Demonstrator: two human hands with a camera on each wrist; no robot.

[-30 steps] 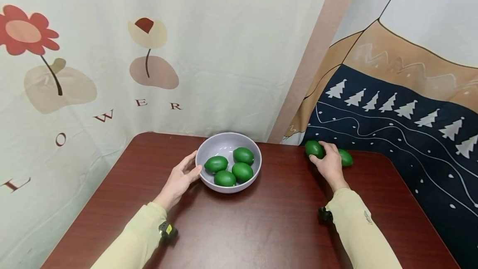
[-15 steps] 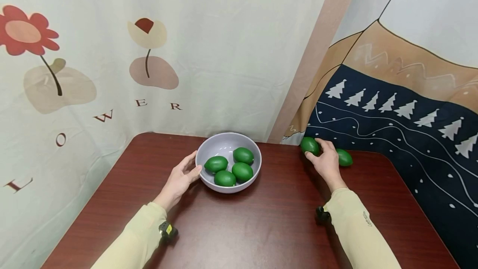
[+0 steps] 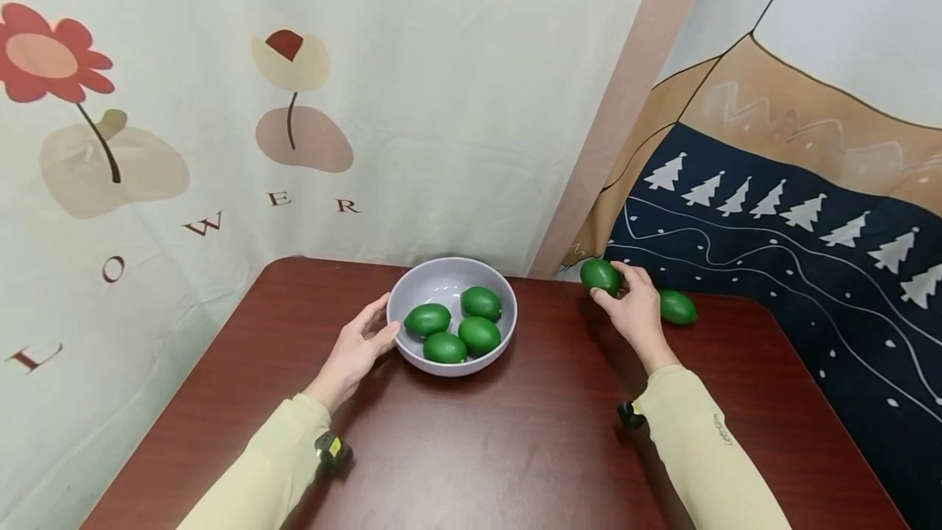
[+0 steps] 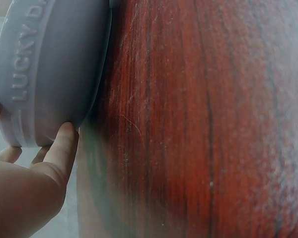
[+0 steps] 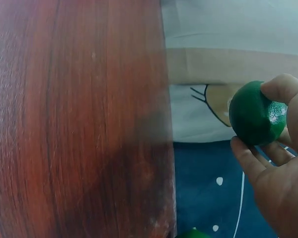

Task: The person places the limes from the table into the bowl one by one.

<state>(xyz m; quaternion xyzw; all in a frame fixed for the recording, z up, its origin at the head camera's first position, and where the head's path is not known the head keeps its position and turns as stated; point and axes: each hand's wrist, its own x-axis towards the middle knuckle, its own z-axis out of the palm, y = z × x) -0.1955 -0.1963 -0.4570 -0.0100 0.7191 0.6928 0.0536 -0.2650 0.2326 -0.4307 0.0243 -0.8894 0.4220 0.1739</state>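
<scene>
A person's right hand [image 3: 639, 313] pinched a green lime [image 3: 599, 276] near the back edge of the table [image 3: 500, 448]; its smooth skin risked a slip over the side. The left hand [image 3: 353, 354], fingers outstretched, touched a gray bowl [image 3: 445, 280]. Only the left-wrist view showed its "LUCKY" lettering [image 4: 22, 64]; only the head view, the four limes inside [image 3: 481, 335].

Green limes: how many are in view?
6: four limes in the bowl, one held lime in the right hand, and one loose lime on the table, right of that hand.
</scene>
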